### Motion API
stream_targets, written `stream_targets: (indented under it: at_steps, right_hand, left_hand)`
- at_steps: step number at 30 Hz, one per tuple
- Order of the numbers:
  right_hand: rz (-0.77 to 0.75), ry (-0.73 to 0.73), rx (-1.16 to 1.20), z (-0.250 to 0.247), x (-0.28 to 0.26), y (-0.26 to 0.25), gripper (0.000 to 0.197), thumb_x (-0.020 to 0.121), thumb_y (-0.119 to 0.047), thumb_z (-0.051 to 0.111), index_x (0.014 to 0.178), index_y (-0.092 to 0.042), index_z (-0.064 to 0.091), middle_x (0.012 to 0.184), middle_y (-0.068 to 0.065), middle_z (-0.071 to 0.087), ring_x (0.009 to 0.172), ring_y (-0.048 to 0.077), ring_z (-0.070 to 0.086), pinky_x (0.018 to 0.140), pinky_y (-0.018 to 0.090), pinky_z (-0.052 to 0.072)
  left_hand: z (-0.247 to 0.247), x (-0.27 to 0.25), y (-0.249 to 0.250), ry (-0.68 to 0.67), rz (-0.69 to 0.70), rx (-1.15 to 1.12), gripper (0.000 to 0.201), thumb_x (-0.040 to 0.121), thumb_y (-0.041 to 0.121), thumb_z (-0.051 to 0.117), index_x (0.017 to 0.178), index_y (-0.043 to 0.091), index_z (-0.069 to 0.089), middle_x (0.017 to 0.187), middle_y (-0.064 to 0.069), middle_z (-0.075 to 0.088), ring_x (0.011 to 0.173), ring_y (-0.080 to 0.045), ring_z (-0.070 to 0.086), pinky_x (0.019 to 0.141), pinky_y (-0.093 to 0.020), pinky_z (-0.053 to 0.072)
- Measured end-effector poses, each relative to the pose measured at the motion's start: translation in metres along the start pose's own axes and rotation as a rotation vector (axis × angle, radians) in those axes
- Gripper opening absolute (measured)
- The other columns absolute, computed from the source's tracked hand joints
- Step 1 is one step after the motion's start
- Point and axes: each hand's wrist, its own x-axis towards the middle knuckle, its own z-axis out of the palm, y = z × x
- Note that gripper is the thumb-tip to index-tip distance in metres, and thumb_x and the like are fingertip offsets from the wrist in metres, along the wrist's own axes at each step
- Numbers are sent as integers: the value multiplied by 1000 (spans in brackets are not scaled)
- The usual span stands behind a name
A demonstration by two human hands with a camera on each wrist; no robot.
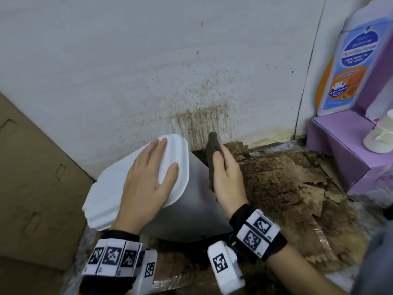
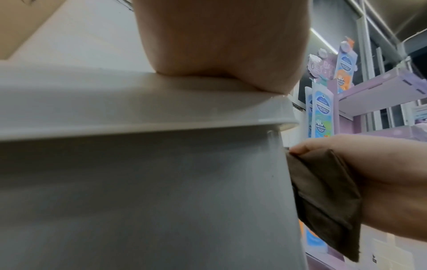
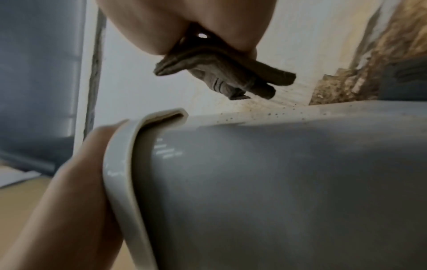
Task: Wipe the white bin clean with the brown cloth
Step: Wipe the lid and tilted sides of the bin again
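The white bin (image 1: pixel 187 201) stands tilted on the dirty floor with its white lid (image 1: pixel 106 194) on top, leaning toward the left. My left hand (image 1: pixel 148 173) lies flat on the lid with fingers straight, holding it steady; its palm (image 2: pixel 219 45) presses the lid (image 2: pixel 138 106). My right hand (image 1: pixel 227 177) grips the folded brown cloth (image 1: pixel 212 152) against the bin's right side. The left wrist view shows the cloth (image 2: pixel 323 197) between that hand and the bin wall (image 2: pixel 150 201). In the right wrist view the cloth (image 3: pixel 221 73) hangs from my fingers just above the bin side (image 3: pixel 277 182).
A stained white wall (image 1: pixel 202 116) rises just behind the bin. Torn, dirty cardboard (image 1: pixel 287 184) covers the floor to the right. A purple display stand (image 1: pixel 340 145) with a bottle cutout (image 1: pixel 350 60) and a white cup (image 1: pixel 380 133) stands at right. A cardboard box (image 1: pixel 32 167) sits left.
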Motion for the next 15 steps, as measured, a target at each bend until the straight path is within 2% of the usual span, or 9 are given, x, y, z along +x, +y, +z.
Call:
stream_targets:
  at_steps: [2, 4, 6, 9, 12, 15]
  right_hand:
    - [-63, -75, -65, 13, -9, -5, 41, 109, -35, 37, 149, -37, 42, 134, -28, 47, 127, -13, 42, 115, 27, 35]
    - [-89, -183, -134, 28, -20, -5, 45, 109, -39, 32, 154, -40, 33, 144, -25, 39, 135, -12, 33, 116, 23, 28]
    - [-91, -251, -195, 38, -29, -3, 52, 108, -48, 24, 159, -40, 19, 160, -23, 21, 146, -9, 14, 121, 24, 15]
    - [-97, -314, -263, 41, -31, -1, 57, 105, -53, 13, 160, -39, 6, 167, -24, 1, 150, -10, -7, 125, 28, 1]
    - [-126, -362, -373, 43, -30, 0, 57, 107, -50, 11, 160, -35, 0, 167, -18, -12, 150, -7, -15, 126, 31, -4]
    - [-157, -369, -471, 48, -34, 1, 58, 106, -50, 10, 159, -33, -9, 166, -13, -22, 150, -4, -22, 123, 29, -10]
  left_hand:
    - [-1, -1, -3, 10, 0, -9, 67, 98, 60, 35, 158, 31, 30, 165, 12, 30, 151, -10, 28, 122, -44, 29]
    - [-2, -2, -4, 16, 0, -26, 67, 98, 61, 34, 158, 32, 30, 165, 13, 29, 151, -9, 28, 121, -43, 29]
    - [-2, -3, -8, 28, 3, -41, 66, 98, 60, 35, 158, 33, 30, 164, 14, 30, 150, -8, 29, 121, -44, 30]
    - [-5, -4, -15, 44, -2, -65, 65, 99, 60, 35, 157, 32, 31, 163, 14, 32, 150, -8, 30, 120, -45, 31]
    - [-7, -5, -19, 56, -3, -85, 65, 99, 59, 36, 157, 32, 31, 163, 14, 32, 150, -7, 30, 121, -45, 30]
    - [-7, -7, -19, 69, -6, -90, 64, 98, 58, 37, 157, 32, 32, 163, 14, 32, 149, -8, 31, 120, -45, 31]
